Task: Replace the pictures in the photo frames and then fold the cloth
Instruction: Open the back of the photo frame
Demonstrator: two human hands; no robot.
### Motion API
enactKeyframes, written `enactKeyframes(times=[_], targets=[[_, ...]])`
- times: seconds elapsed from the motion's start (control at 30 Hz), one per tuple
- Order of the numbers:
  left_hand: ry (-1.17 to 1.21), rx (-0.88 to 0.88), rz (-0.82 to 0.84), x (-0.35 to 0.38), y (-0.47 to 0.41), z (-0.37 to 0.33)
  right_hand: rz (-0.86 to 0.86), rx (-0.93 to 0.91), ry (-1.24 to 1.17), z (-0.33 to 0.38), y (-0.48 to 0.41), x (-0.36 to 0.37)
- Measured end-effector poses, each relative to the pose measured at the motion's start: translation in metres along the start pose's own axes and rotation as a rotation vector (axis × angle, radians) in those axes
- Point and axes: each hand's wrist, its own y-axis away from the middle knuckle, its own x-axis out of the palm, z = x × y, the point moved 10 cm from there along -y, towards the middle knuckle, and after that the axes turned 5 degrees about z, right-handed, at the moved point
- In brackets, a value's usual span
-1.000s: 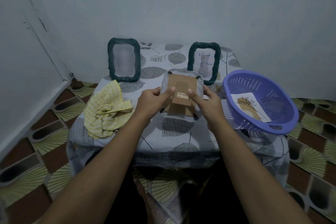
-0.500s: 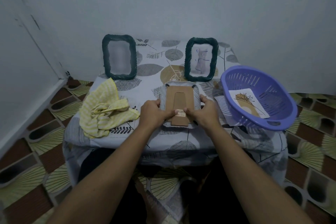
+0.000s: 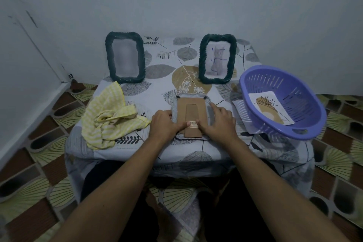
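Open room lies on the surface [image 3: 161, 92] at back centre, between the left upright frame [image 3: 125, 57] and the right upright frame [image 3: 217, 59]. The crumpled yellow cloth [image 3: 106, 118] blocks the left side, its tip just beside the left hand [image 3: 164, 124]. The purple basket [image 3: 298, 92] fills the right side, seemingly overhanging the edge. The face-down frame [image 3: 191, 116] takes the front middle.

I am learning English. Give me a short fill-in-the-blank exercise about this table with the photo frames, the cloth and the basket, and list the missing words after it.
1. The left hand and the right hand touch the middle frame, which lies face ____ on the table.
2. The yellow cloth lies crumpled to the ____ of it.
3. A loose picture lies inside the purple ____.
4. At the back, ____ dark green frames stand upright.
Missing words: down, left, basket, two.
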Motion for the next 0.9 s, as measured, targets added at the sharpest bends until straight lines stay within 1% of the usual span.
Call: enactKeyframes(times=[0.13, 0.23, 0.33, 0.47, 0.67, 0.9], targets=[[-0.053, -0.002, 0.012, 0.000, -0.002, 0.001, 0.045, -0.031, 0.071, -0.002, -0.006, 0.005], [-0.050, 0.007, 0.027, 0.001, -0.003, 0.002, 0.066, -0.052, 0.144, -0.003, -0.010, 0.009], [-0.054, 0.026, 0.041, 0.002, -0.004, 0.003, 0.139, -0.084, 0.217, -0.004, -0.012, 0.021], [-0.104, 0.005, 0.061, 0.001, -0.010, 0.004, 0.214, -0.095, 0.247, -0.007, -0.013, 0.028], [-0.032, 0.021, 0.056, -0.005, -0.034, -0.003, 0.205, -0.092, 0.270, -0.009, -0.014, 0.031], [-0.076, 0.040, 0.086, 0.005, -0.074, -0.012, 0.213, -0.088, 0.259, -0.010, -0.016, 0.031]])
